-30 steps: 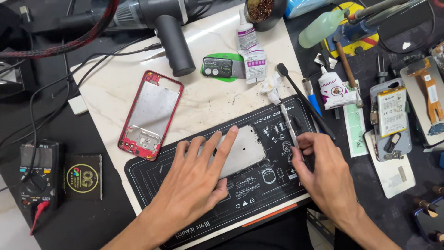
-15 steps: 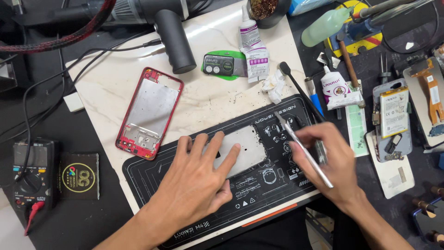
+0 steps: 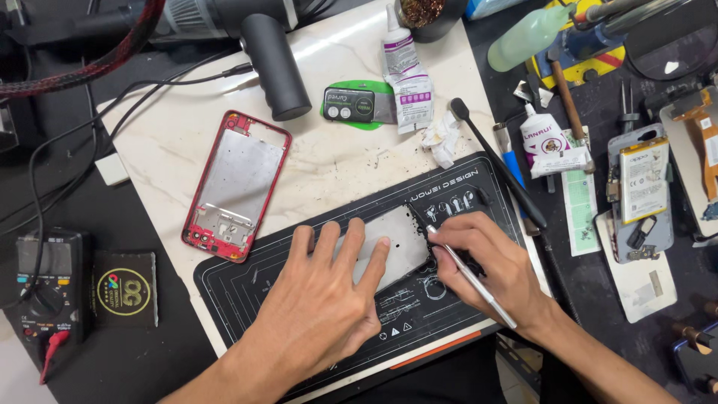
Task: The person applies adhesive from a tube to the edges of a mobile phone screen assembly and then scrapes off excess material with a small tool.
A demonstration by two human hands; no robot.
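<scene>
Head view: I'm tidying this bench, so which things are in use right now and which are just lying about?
In use: left hand pressing the grey panel; right hand holding tweezers; black work mat.

Lying about: red phone frame, multimeter, glue tube, black brush, crumpled tissue.

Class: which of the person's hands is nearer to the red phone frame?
Left. The left hand lies just right of the red phone frame, pressing a grey panel; the right hand, holding a metal tool, is farther right.

Matt grey metal plate (image 3: 389, 243) on black rubbery mat (image 3: 247, 288).
</scene>
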